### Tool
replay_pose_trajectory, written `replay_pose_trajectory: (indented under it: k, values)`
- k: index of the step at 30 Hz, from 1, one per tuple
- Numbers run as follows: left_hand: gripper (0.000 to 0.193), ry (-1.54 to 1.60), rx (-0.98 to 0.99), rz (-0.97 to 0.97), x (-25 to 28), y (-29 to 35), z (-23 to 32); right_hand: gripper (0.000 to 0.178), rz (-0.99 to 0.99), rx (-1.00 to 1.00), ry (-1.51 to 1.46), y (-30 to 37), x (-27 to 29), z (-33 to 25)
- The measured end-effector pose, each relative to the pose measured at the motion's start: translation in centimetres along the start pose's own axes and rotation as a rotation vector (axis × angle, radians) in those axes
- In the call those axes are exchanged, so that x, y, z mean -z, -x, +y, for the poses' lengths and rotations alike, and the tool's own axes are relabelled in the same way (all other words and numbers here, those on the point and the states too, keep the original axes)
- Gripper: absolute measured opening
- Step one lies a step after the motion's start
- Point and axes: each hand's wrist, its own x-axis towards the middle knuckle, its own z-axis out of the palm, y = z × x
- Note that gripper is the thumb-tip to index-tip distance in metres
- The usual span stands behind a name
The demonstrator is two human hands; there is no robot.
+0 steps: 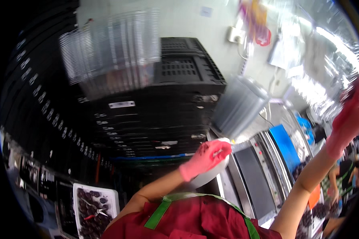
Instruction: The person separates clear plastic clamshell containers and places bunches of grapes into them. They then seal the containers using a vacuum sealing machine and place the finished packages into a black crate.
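My left hand (207, 158), in a pink glove with dark stains on the fingers, is curled closed over a white rounded object (211, 175) beside the metal wrapping machine (253, 171). Whatever is in those fingers, if anything, cannot be made out. At the far right, my right hand (349, 119) is raised high on an outstretched arm, also in a pink glove. Its fingertips are dark and smeared by motion, close to blurred shiny clear plastic (327, 95). A tall stack of clear, greyish plastic containers (241, 105) stands just beyond my left hand.
Stacked black crates (159, 115) rise ahead, topped by clear ribbed plastic containers (115, 47). More black crates (44, 91) line the left. A white box (113, 195) of dark round fruit with red-handled snips (93, 215) is lower left. A blue panel (285, 145) lies right; people (343, 177) work beyond.
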Motion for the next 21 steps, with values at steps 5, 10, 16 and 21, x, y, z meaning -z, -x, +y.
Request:
replay_pose_trajectory:
  k: [5, 10, 16, 21]
  values:
    - [0.029, -0.161, -0.03, 0.181, 2.5, 3.5, 1.1, 0.03, 0.111, 0.535, -0.113, -6.1, -14.1, -13.6]
    - [0.052, 0.398, 0.306, 0.487, 4.5, 7.5, 0.6, 0.029, 0.037, 1.177, 0.062, -3.2, -27.3, -27.5]
    - [0.044, 0.382, 0.587, 0.56, 6.3, 12.2, -1.7, 0.027, -0.676, 1.14, -0.32, -2.5, -30.4, -26.1]
    - [0.022, 0.547, 0.563, 0.389, 5.0, 11.3, -3.5, 0.026, -0.628, 0.768, -0.506, -1.3, -33.0, -19.7]
